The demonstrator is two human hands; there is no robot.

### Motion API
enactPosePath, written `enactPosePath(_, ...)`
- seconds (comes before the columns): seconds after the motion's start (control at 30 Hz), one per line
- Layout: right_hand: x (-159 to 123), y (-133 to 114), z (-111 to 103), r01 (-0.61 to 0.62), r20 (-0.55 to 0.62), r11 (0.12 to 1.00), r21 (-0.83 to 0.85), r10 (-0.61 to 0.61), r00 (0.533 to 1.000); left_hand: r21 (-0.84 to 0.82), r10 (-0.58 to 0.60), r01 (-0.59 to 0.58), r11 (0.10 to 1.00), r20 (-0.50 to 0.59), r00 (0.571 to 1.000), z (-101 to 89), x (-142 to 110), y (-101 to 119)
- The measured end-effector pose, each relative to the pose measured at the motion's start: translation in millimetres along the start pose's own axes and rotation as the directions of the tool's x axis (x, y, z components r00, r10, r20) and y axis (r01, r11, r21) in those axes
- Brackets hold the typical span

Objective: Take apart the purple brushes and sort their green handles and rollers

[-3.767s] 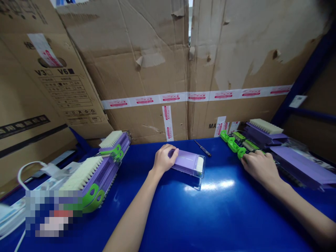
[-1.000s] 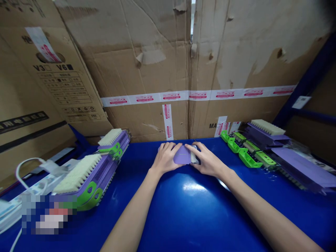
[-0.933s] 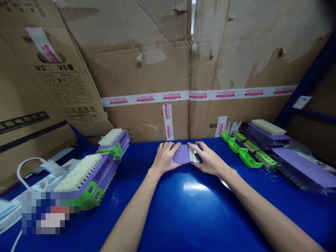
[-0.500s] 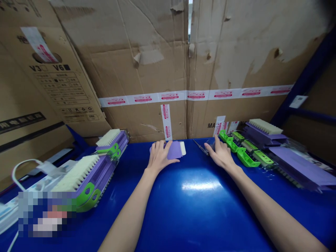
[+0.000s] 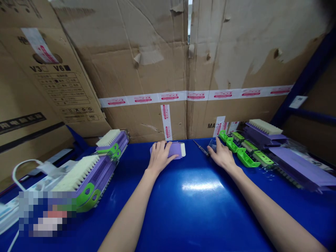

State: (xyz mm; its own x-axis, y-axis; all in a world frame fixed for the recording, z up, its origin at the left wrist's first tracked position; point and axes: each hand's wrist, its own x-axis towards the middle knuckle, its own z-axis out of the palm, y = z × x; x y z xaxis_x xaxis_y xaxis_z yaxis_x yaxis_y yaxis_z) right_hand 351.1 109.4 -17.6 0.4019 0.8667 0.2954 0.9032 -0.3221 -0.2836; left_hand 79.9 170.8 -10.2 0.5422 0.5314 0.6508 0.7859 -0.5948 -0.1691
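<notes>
Toward the back of the blue table (image 5: 189, 217), my left hand (image 5: 158, 156) is closed over a purple plastic casing (image 5: 175, 149) with a white end sticking out to the right. The casing lies flat, its left part hidden under my fingers. Farther right, my right hand (image 5: 223, 154) grips a small clear plastic cover (image 5: 212, 143) between thumb and fingers, low over the table. A thin screwdriver (image 5: 201, 148) lies just left of that hand. Several bright green clips (image 5: 231, 144) stand in a row to the right of my right hand.
Purple brushes with pale bristles (image 5: 81, 173) stand at left beside a white power strip (image 5: 23, 206) and cable. More purple parts (image 5: 299, 164) and a brush (image 5: 265, 126) fill the right side. Cardboard sheets (image 5: 141, 70) wall off the back; a blue frame post (image 5: 301, 80) rises at right.
My right hand went from the green clips to the casing, then drew the clear cover off to the right. The casing in my left hand moved slightly left and back.
</notes>
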Motion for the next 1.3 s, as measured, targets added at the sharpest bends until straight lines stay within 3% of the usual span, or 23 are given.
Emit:
enactPosePath(0.1,-3,-3,-5,0.043,-0.139,0.999,-0.009,-0.044,0.989,-0.022,0.011,-0.011,1.000,-0.005,1.000,-0.5,1,1)
enactPosePath(0.23,-10,-13,-10,0.154,-0.313,0.986,-0.071,-0.168,0.935,-0.052,0.035,-0.034,0.998,0.018,0.999,-3.3,3,3)
enactPosePath(0.37,-14,-20,-2,0.387,-0.281,0.910,-0.151,-0.415,0.865,-0.095,0.055,-0.050,0.994,0.041,0.998,-7.8,5,6)
enactPosePath(0.43,-14,-22,6,0.436,-0.227,0.880,-0.189,-0.471,0.852,-0.116,0.067,-0.063,0.991,0.037,0.997,-9.4,5,9)
enactPosePath(0.63,-16,-23,13,0.474,-0.082,0.855,-0.209,-0.498,0.863,-0.113,0.057,-0.051,0.992,0.050,0.997,-13.4,9,16)
enactPosePath(0.87,-19,-31,6,0.438,-0.092,0.883,-0.167,-0.456,0.885,-0.146,0.013,0.007,0.989,0.131,0.991,-15.1,23,23)
enactPosePath(0.97,-18,-30,1,0.399,-0.178,0.917,-0.018,-0.395,0.901,-0.207,0.000,0.037,0.978,0.176,0.984,-14.1,30,22)
enactPosePath(1.03,-17,-29,-7,0.421,-0.294,0.899,0.120,-0.373,0.880,-0.247,0.011,0.043,0.968,0.214,0.977,-14.3,34,20)
enactPosePath(1.13,-18,-26,-24,0.518,-0.455,0.807,0.284,-0.362,0.813,-0.300,0.032,0.057,0.952,0.284,0.958,-15.1,41,19)
enactPosePath(1.3,-25,-29,-41,0.626,-0.508,0.681,0.380,-0.412,0.757,-0.307,-0.033,0.141,0.941,0.331,0.943,-14.2,47,23)
